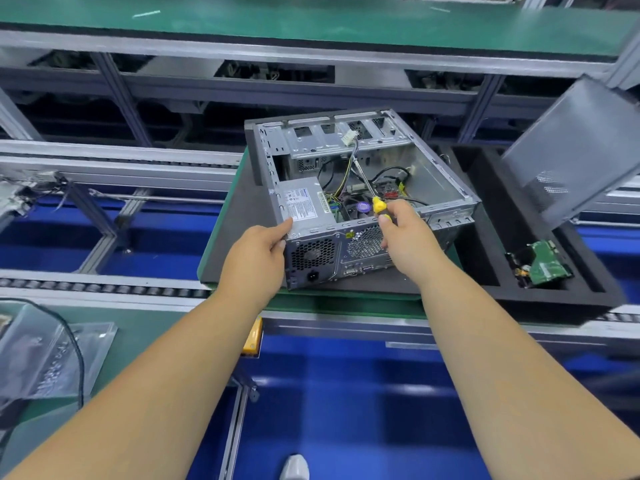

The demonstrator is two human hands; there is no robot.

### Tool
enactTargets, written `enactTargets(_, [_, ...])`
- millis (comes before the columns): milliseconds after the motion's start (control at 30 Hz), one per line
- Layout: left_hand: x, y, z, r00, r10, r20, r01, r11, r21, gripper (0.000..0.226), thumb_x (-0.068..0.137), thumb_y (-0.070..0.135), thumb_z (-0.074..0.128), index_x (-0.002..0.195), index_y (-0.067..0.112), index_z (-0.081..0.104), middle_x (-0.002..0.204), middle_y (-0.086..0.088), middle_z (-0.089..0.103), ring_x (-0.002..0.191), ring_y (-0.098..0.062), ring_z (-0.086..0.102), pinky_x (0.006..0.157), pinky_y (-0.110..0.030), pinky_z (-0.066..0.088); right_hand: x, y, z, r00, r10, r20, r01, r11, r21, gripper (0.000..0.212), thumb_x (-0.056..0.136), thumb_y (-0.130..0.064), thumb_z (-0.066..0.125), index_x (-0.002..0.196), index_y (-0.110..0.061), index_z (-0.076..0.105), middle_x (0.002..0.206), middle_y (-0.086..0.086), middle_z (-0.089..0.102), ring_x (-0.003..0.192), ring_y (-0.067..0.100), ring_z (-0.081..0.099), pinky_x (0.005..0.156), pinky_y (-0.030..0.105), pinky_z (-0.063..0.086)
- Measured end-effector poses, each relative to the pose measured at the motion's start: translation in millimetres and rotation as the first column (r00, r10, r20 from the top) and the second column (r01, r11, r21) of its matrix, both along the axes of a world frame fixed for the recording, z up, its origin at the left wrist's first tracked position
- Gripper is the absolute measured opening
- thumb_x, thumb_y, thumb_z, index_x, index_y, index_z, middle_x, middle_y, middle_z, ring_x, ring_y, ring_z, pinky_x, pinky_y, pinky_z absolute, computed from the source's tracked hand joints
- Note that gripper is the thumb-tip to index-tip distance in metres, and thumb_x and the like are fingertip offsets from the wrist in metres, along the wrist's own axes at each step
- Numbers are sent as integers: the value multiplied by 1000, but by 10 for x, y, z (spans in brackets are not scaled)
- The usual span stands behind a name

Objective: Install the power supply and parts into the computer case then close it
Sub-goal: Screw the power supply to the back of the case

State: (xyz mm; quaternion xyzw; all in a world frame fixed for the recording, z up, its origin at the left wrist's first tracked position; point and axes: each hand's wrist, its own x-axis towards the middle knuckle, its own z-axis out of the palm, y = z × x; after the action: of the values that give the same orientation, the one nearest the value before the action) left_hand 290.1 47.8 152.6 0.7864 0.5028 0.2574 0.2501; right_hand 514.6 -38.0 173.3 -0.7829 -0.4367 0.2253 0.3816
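An open metal computer case [446,192] lies on its side on a dark mat. The grey power supply [304,202] sits inside its near left corner, label up. My left hand [263,251] grips the case's near left corner beside the power supply. My right hand [405,233] holds a yellow-handled screwdriver [379,205] whose shaft points into the case among loose cables [349,157]. The case's side panel [568,147] leans upright at the right.
A black foam tray [485,188] to the right of the case holds a green circuit board part [543,265]. Conveyor rails run across in front and behind. Plastic bags [45,355] and a black cable lie at the lower left. A yellow block [252,336] sits on the near rail.
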Motion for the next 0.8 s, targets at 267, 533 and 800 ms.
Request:
enactTargets(267, [-27,-375,-6,1000,-5,-24,5,1000,11,42,101,19,44,139,37,50,115,6,54,89,-12,46,76,-24,37,-32,-357,12,1000,9,-16,-9,1000,11,14,103,-34,36,111,-31,48,84,1,57,69,16,48,57,29,36])
enactTargets(533, [-134,-621,55,990,-58,132,81,980,-180,46,100,24,45,142,43,43,119,8,61,78,2,59,57,-10,36,-257,-661,99,992,-37,-117,52,991,126,11,104,-29,38,107,-36,46,90,2,58,74,13,53,61,29,43])
enactTargets(800, [-16,-1011,-406,844,369,389,-22,749,-663,14,99,12,47,99,14,60,106,-7,68,89,-17,65,78,-29,52,-581,-1261,-422,974,42,-221,-19,994,108,13,104,-24,39,112,-24,50,91,4,54,71,8,52,72,32,45])
